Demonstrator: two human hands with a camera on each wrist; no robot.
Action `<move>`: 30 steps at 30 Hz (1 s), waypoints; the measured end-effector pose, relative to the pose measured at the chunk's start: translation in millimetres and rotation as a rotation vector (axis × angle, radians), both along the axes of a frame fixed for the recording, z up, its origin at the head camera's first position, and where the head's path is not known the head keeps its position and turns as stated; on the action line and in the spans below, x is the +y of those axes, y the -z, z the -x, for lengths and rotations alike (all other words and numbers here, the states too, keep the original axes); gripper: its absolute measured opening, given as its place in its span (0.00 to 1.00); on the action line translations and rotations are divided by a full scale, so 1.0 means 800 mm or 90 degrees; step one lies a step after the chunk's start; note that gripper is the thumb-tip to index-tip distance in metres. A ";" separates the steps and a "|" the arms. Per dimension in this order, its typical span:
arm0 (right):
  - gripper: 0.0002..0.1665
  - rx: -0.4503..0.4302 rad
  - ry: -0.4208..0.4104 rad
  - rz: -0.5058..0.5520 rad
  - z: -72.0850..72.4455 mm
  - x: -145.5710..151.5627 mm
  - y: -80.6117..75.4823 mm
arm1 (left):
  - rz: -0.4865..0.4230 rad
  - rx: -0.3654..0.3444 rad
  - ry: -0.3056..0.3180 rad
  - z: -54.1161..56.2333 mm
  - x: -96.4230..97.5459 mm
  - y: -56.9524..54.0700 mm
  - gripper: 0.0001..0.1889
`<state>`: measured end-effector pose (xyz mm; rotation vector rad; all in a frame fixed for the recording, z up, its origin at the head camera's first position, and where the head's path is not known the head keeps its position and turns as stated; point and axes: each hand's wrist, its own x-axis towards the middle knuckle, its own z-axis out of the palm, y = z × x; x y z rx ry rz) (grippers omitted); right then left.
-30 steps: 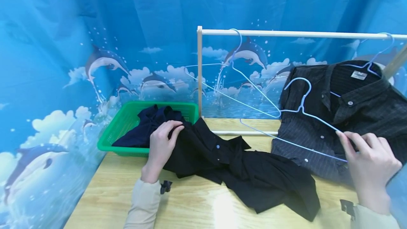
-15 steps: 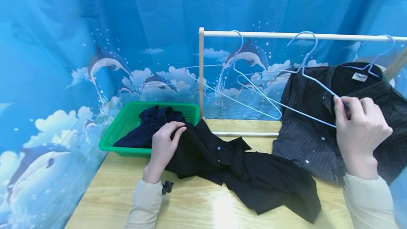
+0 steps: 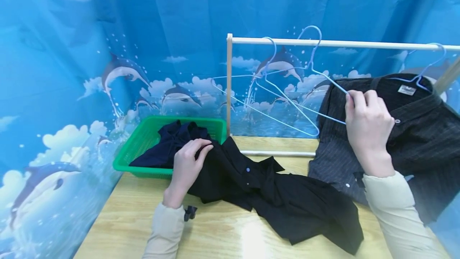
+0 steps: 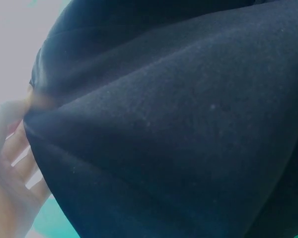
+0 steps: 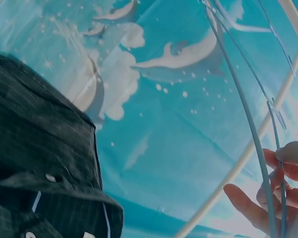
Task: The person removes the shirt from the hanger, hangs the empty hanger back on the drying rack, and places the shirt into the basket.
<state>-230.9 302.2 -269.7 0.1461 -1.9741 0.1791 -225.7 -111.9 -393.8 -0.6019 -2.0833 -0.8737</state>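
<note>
My left hand [image 3: 188,165] pinches the edge of a black shirt [image 3: 302,201] that lies crumpled across the table. The same cloth [image 4: 164,139] fills most of the left wrist view, gripped between thumb and fingers at its left. In my right hand [image 3: 368,131] is a light blue wire hanger [image 3: 312,56], held by one shoulder end. Its hook reaches up to the height of the white rail [image 3: 370,44] and overlaps it in the head view. A second blue hanger [image 3: 275,53], without clothes, hangs on the rail to its left.
A dark grey striped shirt [image 3: 330,167] hangs on another hanger [image 3: 418,79] at the right. A green basket [image 3: 143,170] with navy clothing [image 3: 165,147] stands at the table's back left. The rack's wooden post [image 3: 229,87] rises beside it. Behind is a dolphin-print curtain [image 3: 201,7].
My right hand has moved up and left with the hanger, taking its hook from below the rail up to the rail's height. My left hand keeps its pinch on the black shirt.
</note>
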 end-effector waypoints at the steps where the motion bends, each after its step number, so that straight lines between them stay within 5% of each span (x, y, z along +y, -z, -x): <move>1: 0.17 -0.007 -0.004 -0.008 0.002 -0.002 0.003 | 0.001 -0.001 0.000 0.000 0.000 0.000 0.06; 8: 0.15 -0.024 0.009 -0.066 0.007 -0.004 0.022 | 0.002 -0.006 -0.004 -0.001 0.001 0.001 0.06; 16: 0.15 -0.004 0.010 -0.091 0.001 -0.007 0.022 | 0.006 -0.005 -0.001 -0.001 -0.001 -0.001 0.06; 24: 0.15 0.030 0.001 -0.094 -0.024 -0.014 0.021 | 0.007 -0.012 0.004 -0.003 0.002 -0.002 0.06; 30: 0.14 0.085 -0.031 -0.097 -0.052 -0.024 0.038 | 0.010 -0.012 0.010 -0.003 0.006 0.000 0.06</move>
